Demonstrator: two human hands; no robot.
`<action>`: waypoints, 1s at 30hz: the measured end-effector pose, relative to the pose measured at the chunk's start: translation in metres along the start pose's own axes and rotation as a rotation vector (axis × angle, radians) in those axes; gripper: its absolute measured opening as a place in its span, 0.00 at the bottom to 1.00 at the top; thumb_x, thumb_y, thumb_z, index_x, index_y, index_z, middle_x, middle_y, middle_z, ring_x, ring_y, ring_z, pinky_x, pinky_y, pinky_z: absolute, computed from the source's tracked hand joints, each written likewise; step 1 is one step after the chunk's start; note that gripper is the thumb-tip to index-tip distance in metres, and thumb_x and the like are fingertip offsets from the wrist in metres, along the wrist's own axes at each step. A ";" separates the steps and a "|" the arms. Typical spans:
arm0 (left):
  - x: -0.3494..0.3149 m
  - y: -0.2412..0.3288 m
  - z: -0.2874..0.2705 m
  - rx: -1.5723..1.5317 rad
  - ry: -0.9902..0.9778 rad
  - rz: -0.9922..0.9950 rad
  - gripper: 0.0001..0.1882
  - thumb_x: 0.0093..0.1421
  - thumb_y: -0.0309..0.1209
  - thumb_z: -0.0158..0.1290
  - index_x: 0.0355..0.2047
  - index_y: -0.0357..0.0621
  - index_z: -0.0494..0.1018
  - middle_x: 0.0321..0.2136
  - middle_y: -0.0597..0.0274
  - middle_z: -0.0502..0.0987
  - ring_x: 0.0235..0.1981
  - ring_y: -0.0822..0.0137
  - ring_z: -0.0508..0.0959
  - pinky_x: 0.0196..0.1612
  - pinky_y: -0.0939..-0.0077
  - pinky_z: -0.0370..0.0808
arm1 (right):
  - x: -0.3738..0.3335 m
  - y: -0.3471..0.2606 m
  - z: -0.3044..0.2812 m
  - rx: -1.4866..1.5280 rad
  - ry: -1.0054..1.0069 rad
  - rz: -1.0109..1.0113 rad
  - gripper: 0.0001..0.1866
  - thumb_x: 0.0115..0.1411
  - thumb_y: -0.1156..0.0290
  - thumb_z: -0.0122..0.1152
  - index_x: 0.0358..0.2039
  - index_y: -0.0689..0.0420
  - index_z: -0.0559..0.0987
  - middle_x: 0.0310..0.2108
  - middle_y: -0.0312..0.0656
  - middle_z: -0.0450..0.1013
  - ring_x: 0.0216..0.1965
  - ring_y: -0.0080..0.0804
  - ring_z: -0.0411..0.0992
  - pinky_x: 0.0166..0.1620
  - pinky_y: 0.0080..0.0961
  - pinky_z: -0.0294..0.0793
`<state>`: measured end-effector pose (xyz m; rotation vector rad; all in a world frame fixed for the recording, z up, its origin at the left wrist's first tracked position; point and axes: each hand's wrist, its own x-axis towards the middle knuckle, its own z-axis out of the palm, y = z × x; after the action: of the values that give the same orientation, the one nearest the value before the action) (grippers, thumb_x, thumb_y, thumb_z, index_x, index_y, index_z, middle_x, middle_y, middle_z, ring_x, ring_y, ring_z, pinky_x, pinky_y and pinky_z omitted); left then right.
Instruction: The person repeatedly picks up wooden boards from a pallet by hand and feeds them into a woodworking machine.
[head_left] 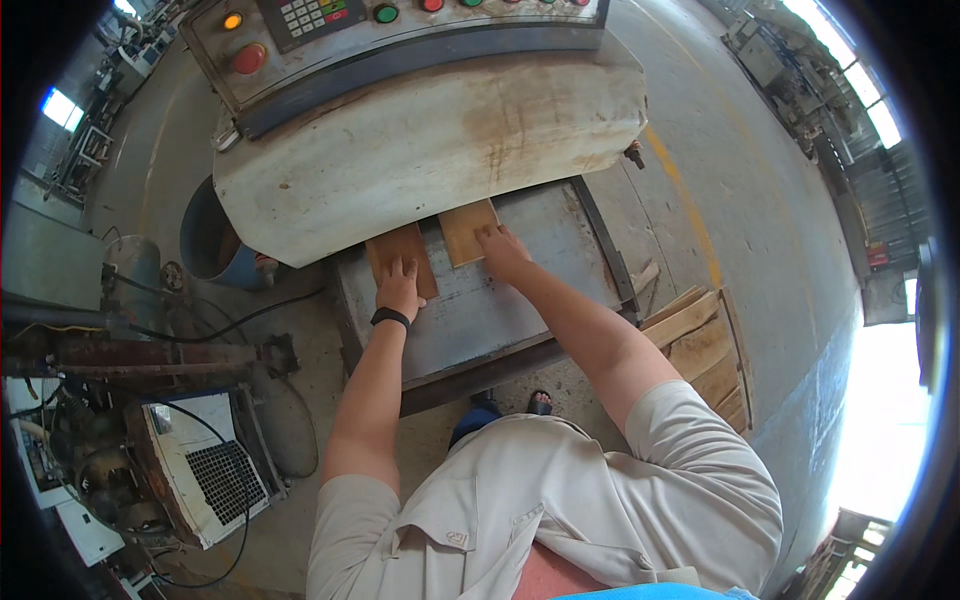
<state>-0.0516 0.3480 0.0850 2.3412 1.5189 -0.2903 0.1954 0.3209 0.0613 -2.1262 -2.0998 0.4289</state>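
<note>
Two flat wooden boards lie side by side on the metal infeed table point(520, 315), their far ends under the machine's pale cover. On the darker brown board point(408, 242), my left hand point(400, 288) lies with fingers stretched forward and apart; its thumb is by the board's near right corner. My right hand point(506, 252) rests at the right edge of the lighter board point(464, 238), its separated fingertips touching the top face. Its thumb is hard to make out. A narrow strip of table shows between the boards.
Over the table sits a stained cream machine cover point(430, 150), below a control panel point(350, 50) with coloured buttons and a keypad. A blue drum point(215, 240) stands left. Wooden planks point(695, 345) lie to the right. A black cable point(235, 325) and equipment with a grille point(228, 480) are at left.
</note>
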 end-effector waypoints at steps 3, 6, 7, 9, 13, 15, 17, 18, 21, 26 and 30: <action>0.011 -0.003 -0.002 0.025 0.038 0.013 0.48 0.47 0.35 0.70 0.67 0.51 0.60 0.69 0.52 0.54 0.67 0.46 0.59 0.64 0.58 0.70 | -0.009 0.004 -0.005 0.036 -0.004 -0.011 0.28 0.56 0.73 0.60 0.59 0.54 0.70 0.60 0.46 0.66 0.64 0.49 0.61 0.64 0.40 0.66; 0.022 0.001 -0.008 0.008 0.031 0.016 0.48 0.47 0.34 0.70 0.67 0.50 0.59 0.69 0.51 0.54 0.67 0.45 0.58 0.65 0.57 0.69 | -0.036 0.012 -0.005 0.067 0.088 -0.065 0.32 0.54 0.73 0.61 0.62 0.53 0.68 0.63 0.45 0.64 0.66 0.50 0.59 0.66 0.41 0.62; 0.024 -0.003 -0.008 0.012 0.028 0.031 0.48 0.47 0.34 0.70 0.67 0.50 0.59 0.69 0.51 0.54 0.67 0.45 0.58 0.65 0.57 0.69 | -0.048 0.011 -0.005 0.148 0.112 -0.041 0.32 0.54 0.74 0.61 0.61 0.53 0.69 0.63 0.44 0.64 0.66 0.49 0.59 0.66 0.41 0.62; 0.031 -0.011 -0.009 -0.023 0.019 0.021 0.48 0.47 0.36 0.70 0.67 0.48 0.60 0.69 0.46 0.53 0.68 0.42 0.57 0.69 0.56 0.62 | -0.077 0.013 -0.006 0.228 0.147 -0.002 0.32 0.53 0.75 0.62 0.61 0.53 0.70 0.63 0.44 0.65 0.65 0.48 0.60 0.66 0.41 0.61; 0.036 -0.019 0.002 -0.043 0.156 0.020 0.44 0.48 0.35 0.69 0.65 0.46 0.63 0.69 0.47 0.51 0.68 0.42 0.56 0.68 0.54 0.61 | -0.162 0.026 0.002 0.421 0.271 0.021 0.23 0.56 0.77 0.59 0.54 0.55 0.75 0.56 0.45 0.70 0.59 0.48 0.65 0.62 0.39 0.66; 0.037 0.013 0.004 -0.034 0.177 0.110 0.39 0.51 0.35 0.67 0.63 0.44 0.65 0.65 0.48 0.59 0.64 0.43 0.62 0.64 0.55 0.66 | -0.220 0.039 0.009 0.407 0.327 0.165 0.20 0.55 0.77 0.58 0.50 0.56 0.77 0.50 0.45 0.73 0.54 0.47 0.69 0.57 0.39 0.70; 0.043 0.038 0.014 -0.028 0.199 0.194 0.35 0.54 0.35 0.66 0.61 0.42 0.67 0.61 0.49 0.66 0.60 0.44 0.68 0.61 0.56 0.70 | -0.278 0.048 0.022 0.427 0.415 0.289 0.16 0.57 0.77 0.58 0.47 0.56 0.78 0.46 0.46 0.74 0.51 0.48 0.71 0.54 0.39 0.72; 0.050 0.035 0.027 -0.357 0.186 0.177 0.28 0.57 0.35 0.64 0.57 0.41 0.70 0.52 0.50 0.72 0.51 0.47 0.74 0.55 0.59 0.74 | -0.300 0.047 0.031 0.436 0.406 0.355 0.14 0.57 0.77 0.57 0.45 0.56 0.79 0.44 0.46 0.75 0.49 0.48 0.72 0.53 0.39 0.73; 0.071 0.057 0.056 -1.191 -0.066 0.038 0.18 0.61 0.33 0.61 0.49 0.37 0.73 0.39 0.54 0.79 0.38 0.54 0.80 0.45 0.65 0.79 | -0.370 0.047 0.058 0.495 0.379 0.559 0.12 0.58 0.78 0.57 0.43 0.56 0.80 0.41 0.45 0.76 0.45 0.48 0.74 0.49 0.37 0.75; 0.108 0.078 0.085 -2.052 -0.406 -0.252 0.10 0.64 0.30 0.56 0.42 0.38 0.73 0.35 0.53 0.78 0.37 0.58 0.80 0.46 0.62 0.81 | -0.449 0.041 0.092 0.528 0.370 0.833 0.11 0.58 0.77 0.56 0.41 0.58 0.82 0.39 0.46 0.78 0.42 0.48 0.77 0.47 0.36 0.76; 0.141 0.088 0.073 -2.114 -0.472 -0.284 0.17 0.63 0.30 0.57 0.49 0.34 0.68 0.40 0.47 0.74 0.41 0.51 0.78 0.52 0.54 0.79 | -0.511 0.042 0.126 0.564 0.263 1.047 0.14 0.58 0.68 0.57 0.44 0.55 0.82 0.44 0.46 0.78 0.47 0.46 0.76 0.51 0.39 0.75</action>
<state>0.0876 0.4059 -0.0161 0.3213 0.8274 0.4898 0.2018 -0.2023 -0.0122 -2.5000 -0.4857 0.6624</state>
